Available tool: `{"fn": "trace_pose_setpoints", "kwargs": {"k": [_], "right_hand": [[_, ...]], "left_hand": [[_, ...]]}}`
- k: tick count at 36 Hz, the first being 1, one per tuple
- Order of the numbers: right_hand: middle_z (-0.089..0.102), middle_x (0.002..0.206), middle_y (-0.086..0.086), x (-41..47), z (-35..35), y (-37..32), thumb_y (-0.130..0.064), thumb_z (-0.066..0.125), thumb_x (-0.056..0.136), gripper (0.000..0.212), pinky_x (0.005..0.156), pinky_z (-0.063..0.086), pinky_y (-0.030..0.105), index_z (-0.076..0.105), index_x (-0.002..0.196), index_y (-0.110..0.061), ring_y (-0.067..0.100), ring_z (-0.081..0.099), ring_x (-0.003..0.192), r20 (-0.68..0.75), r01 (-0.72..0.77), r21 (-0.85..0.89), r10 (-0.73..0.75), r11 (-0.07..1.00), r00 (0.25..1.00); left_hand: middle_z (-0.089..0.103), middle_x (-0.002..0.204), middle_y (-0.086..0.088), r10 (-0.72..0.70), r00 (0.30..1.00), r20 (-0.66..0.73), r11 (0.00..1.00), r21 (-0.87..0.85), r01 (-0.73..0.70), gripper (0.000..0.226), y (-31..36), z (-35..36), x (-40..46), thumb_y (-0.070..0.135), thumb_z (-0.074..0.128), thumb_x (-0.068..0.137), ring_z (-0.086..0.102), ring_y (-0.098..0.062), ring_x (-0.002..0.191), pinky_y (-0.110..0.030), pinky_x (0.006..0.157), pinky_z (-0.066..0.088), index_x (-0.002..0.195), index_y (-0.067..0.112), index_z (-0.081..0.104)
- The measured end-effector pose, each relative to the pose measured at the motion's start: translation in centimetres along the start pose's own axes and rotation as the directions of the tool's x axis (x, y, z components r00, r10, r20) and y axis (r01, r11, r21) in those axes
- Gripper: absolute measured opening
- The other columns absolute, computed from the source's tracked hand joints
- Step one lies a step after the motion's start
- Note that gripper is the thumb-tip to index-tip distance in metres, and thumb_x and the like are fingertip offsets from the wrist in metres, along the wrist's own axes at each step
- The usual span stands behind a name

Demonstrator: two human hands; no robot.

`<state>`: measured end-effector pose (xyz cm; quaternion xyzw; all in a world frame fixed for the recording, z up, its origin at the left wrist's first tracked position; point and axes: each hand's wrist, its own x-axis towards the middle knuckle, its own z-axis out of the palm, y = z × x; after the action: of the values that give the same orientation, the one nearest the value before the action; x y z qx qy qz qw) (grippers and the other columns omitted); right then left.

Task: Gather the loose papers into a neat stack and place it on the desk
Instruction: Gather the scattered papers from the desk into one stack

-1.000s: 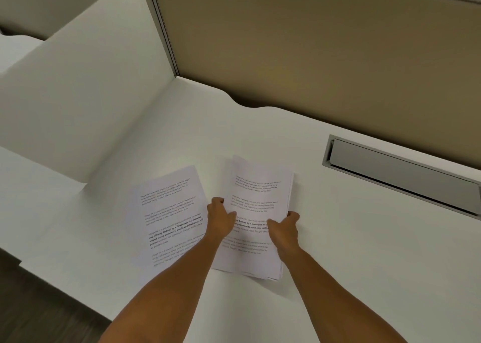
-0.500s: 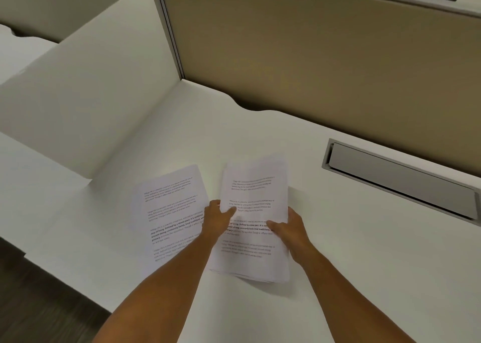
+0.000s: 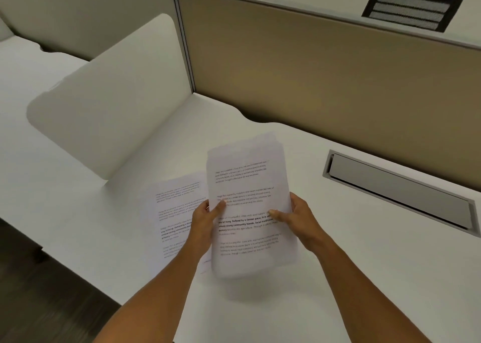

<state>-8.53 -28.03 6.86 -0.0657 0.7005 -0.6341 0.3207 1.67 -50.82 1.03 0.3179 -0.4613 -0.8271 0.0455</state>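
A stack of printed white papers is held up off the white desk, tilted toward me, its top edges slightly uneven. My left hand grips its left edge with the thumb on the front page. My right hand grips the right edge, thumb also on the page. One loose printed sheet lies flat on the desk to the left, partly hidden behind my left hand and forearm.
A grey cable-tray flap is set into the desk at the right. A tan partition runs along the back and a white rounded divider stands at the left. The desk's front edge drops to dark floor at lower left.
Both hands have lifted the stack off the desk and tipped it up toward me. The loose sheet at the left has stayed put.
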Motion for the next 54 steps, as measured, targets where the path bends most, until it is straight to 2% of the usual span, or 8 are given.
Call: {"fn": "trace_pose_setpoints", "kwargs": {"k": [9,16,22,31,36,41,46,54], "right_hand": [[0.079,0.100,-0.011,0.6,3.4,-0.1,-0.004,0.072,0.089,0.032,0.066,0.060,0.019,0.069,0.105,-0.032,0.010,0.076,0.090,-0.097,0.034,0.023,-0.031,0.999,0.995],[0.078,0.106,-0.007,1.4,6.4,0.5,-0.008,0.075,0.087,0.029,0.072,0.063,0.026,0.071,0.111,-0.024,0.014,0.076,0.091,-0.066,0.078,0.043,-0.075,0.996,0.995],[0.077,0.113,-0.002,1.1,7.2,2.2,-0.002,0.068,0.091,0.033,0.079,0.058,0.018,0.072,0.117,-0.021,0.012,0.073,0.100,0.001,0.088,0.036,-0.088,0.995,0.996],[0.074,0.098,-0.028,1.5,8.7,4.4,-0.026,0.066,0.097,0.018,0.061,0.053,0.006,0.065,0.111,-0.038,-0.003,0.067,0.094,-0.022,-0.055,-0.125,0.052,0.991,0.998],[0.070,0.113,-0.011,2.3,9.4,3.8,-0.026,0.057,0.102,0.027,0.076,0.053,0.016,0.060,0.129,-0.023,0.013,0.067,0.105,-0.012,-0.031,-0.184,0.029,0.982,1.000],[0.070,0.119,-0.005,2.9,10.4,3.5,-0.024,0.057,0.102,0.032,0.077,0.058,0.019,0.058,0.134,-0.020,0.010,0.069,0.104,0.043,0.015,-0.258,-0.004,0.966,0.999],[0.069,0.126,0.008,3.4,12.5,3.9,-0.023,0.058,0.101,0.036,0.097,0.056,0.048,0.058,0.135,-0.010,0.026,0.069,0.110,0.083,-0.026,-0.370,0.060,0.929,0.995],[0.068,0.124,0.009,4.3,17.2,5.2,-0.016,0.057,0.098,0.029,0.088,0.050,0.031,0.063,0.126,-0.008,0.021,0.061,0.099,-0.012,-0.135,-0.482,0.148,0.866,0.989]], "left_hand": [[0.074,0.114,-0.012,0.163,0.986,0.042,0.974,0.149,-0.168,0.031,3.6,-2.5,-1.9,0.015,0.078,0.080,0.071,-0.035,0.102,-0.043,0.078,0.061,0.110,0.017,0.071],[0.075,0.113,-0.007,0.253,0.967,-0.039,0.953,0.182,-0.242,0.040,5.3,-5.2,-3.5,0.013,0.083,0.072,0.073,-0.027,0.099,-0.037,0.079,0.061,0.111,0.016,0.073],[0.076,0.108,0.001,0.248,0.962,-0.115,0.950,0.221,-0.218,0.043,3.8,-6.4,-4.1,0.007,0.084,0.072,0.071,-0.013,0.097,-0.023,0.081,0.059,0.110,0.023,0.072],[0.068,0.119,0.001,0.159,0.975,-0.157,0.940,0.326,-0.100,0.040,1.0,-6.0,-4.0,0.021,0.074,0.085,0.063,-0.026,0.111,-0.038,0.095,0.055,0.123,0.025,0.060],[0.067,0.121,-0.004,0.212,0.959,-0.186,0.911,0.393,-0.125,0.036,1.5,-6.3,-4.0,0.025,0.066,0.091,0.063,-0.028,0.111,-0.044,0.096,0.055,0.126,0.022,0.058],[0.070,0.112,0.003,0.241,0.946,-0.216,0.901,0.411,-0.136,0.032,2.2,-7.7,-4.5,0.021,0.068,0.091,0.068,-0.023,0.105,-0.026,0.080,0.058,0.122,0.021,0.060],[0.068,0.121,0.001,0.266,0.931,-0.250,0.873,0.473,-0.122,0.039,1.9,-9.3,-5.2,0.021,0.063,0.094,0.068,-0.018,0.106,-0.038,0.093,0.057,0.132,0.018,0.054],[0.066,0.120,-0.007,0.244,0.885,-0.396,0.809,0.586,0.040,0.024,0.5,-11.8,-4.7,0.014,0.055,0.097,0.064,-0.021,0.106,-0.033,0.089,0.054,0.121,0.013,0.057]]}}
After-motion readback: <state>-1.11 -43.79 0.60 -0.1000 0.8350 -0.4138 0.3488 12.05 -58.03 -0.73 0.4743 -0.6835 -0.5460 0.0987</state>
